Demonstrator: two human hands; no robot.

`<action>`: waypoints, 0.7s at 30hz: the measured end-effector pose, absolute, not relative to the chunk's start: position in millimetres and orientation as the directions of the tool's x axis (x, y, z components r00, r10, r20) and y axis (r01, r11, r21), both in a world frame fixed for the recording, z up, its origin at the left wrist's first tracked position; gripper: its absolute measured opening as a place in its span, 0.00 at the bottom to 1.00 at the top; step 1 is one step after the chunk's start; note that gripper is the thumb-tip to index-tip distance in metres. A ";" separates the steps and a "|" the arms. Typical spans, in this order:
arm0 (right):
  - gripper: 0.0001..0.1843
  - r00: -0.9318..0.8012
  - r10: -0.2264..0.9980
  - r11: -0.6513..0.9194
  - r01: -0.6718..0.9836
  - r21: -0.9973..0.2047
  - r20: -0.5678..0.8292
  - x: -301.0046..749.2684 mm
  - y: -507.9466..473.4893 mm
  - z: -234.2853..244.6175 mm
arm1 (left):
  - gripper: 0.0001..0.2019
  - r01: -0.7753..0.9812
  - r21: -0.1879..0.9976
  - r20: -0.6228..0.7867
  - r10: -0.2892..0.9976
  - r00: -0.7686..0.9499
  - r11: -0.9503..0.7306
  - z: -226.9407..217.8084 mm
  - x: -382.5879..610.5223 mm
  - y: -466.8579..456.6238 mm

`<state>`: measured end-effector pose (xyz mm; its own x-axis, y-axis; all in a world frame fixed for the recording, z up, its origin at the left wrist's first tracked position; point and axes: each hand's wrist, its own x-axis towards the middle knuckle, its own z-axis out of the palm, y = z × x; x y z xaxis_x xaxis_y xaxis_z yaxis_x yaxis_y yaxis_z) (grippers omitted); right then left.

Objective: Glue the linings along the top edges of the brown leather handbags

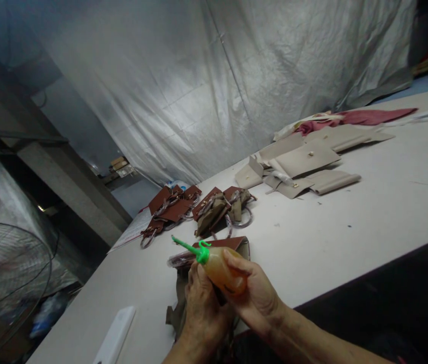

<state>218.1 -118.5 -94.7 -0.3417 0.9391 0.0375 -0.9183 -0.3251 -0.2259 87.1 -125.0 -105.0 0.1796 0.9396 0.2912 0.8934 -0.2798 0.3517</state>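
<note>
My right hand [256, 296] is closed round a small orange squeeze bottle [224, 273] with a green pointed nozzle [191, 248] that aims up and left. My left hand [202, 308] is closed just below the bottle, pressing on a brown and olive bag piece [232, 245] that lies on the white table [350, 237] at its near edge. What the left fingers grip is partly hidden by the bottle and the right hand.
More brown bag pieces [172, 207] and olive ones with rings [221, 207] lie further back. Beige cut panels [305, 162] and red cloth [366, 117] sit at the far right. A white flat object [115, 336] lies near left. A fan [5, 283] stands left, plastic sheeting behind.
</note>
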 end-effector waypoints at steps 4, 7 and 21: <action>0.15 -0.283 0.959 -0.283 -0.949 -0.140 -0.023 201.8 -128.2 -97.9 | 0.20 0.938 0.269 0.496 0.866 0.057 -0.216 -125.6 81.9 -120.0; 0.14 -0.293 0.954 -0.298 -0.949 -0.103 -0.058 196.5 -136.2 -97.4 | 0.14 0.954 0.229 0.593 0.805 0.018 -0.191 -131.0 71.0 -118.3; 0.15 -0.295 0.951 -0.309 -0.921 -0.235 -0.097 266.7 -144.4 -114.0 | 0.15 0.959 0.083 0.650 0.744 0.153 -0.270 -34.3 13.3 -106.8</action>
